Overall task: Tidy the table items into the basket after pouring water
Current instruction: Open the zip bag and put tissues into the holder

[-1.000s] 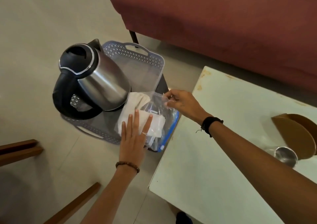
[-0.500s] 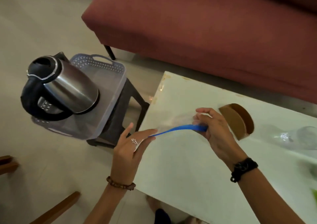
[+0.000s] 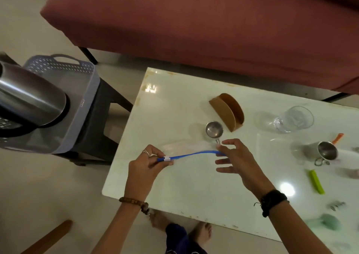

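Observation:
A clear zip bag [image 3: 182,147] with a blue zipper strip hangs over the white table [image 3: 174,185]. My left hand [image 3: 144,168] pinches the strip's left end at its white slider. My right hand [image 3: 237,159] pinches the right end between thumb and forefinger, its other fingers spread. The grey plastic basket [image 3: 85,90] stands on a dark stool at the left, and a steel kettle [image 3: 27,98] sits in it.
On the table stand a brown napkin holder [image 3: 228,111], a small steel cup [image 3: 213,130], a glass [image 3: 291,119], a steel mug [image 3: 322,153], a green clip [image 3: 316,181] and several small items at the right edge. A red sofa [image 3: 194,20] runs behind.
The bag has come out of the basket and over the table. Both hands now hold its zipper strip stretched between them, and the view has swung right.

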### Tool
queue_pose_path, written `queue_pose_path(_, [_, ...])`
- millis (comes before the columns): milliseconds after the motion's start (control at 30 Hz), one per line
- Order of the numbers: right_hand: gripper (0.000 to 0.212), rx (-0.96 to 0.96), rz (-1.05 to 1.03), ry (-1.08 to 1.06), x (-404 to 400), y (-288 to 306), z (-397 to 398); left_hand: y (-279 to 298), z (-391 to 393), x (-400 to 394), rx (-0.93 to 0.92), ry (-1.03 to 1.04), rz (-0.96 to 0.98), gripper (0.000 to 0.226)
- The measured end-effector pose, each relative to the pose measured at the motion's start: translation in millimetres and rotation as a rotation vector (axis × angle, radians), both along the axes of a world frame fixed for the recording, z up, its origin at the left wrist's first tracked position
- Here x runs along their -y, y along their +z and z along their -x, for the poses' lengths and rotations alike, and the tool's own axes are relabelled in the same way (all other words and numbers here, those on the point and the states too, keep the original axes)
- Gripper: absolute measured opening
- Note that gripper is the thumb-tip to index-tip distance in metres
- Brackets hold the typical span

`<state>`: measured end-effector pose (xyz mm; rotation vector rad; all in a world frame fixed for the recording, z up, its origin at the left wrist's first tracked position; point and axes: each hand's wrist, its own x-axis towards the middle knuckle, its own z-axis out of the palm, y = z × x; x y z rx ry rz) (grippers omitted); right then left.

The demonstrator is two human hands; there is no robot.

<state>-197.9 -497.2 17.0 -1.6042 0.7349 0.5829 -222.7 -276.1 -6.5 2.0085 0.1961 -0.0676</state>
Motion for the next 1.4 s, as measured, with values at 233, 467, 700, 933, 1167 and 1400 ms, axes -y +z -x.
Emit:
queue_pose_path(233, [0.036, 0.301, 0.828, 0.673, -16, 20, 20, 1, -3, 2, -0.106, 0.050, 0.020, 0.039])
queue_pose_path(467, [0.027, 0.546, 0.551, 0.793, -55, 37, 18, 14, -6, 3, -0.279, 0.000, 0.232, 0.024])
queue_pose_path(700, [0.018, 0.674, 0.470, 0.791, -63, 14, 12, 14, -8, 4, -0.251, -0.094, 0.300, 0.014])
queue_pose_path(933, [0.021, 0.717, 0.534, 0.840, -67, 13, 7, 12, -6, 0, -0.178, -0.069, 0.226, 0.018])
queue_pose_path(1167, [0.010, 0.588, 0.606, 0.714, -24, 6, 6, 11, -14, -35, -0.159, 0.114, 0.290, 0.021])
queue_pose_path(1400, [0.005, 0.655, 0.725, 0.651, -5, 1, 5, 10, -12, -49, -0.220, 0.079, 0.261, 0.017])
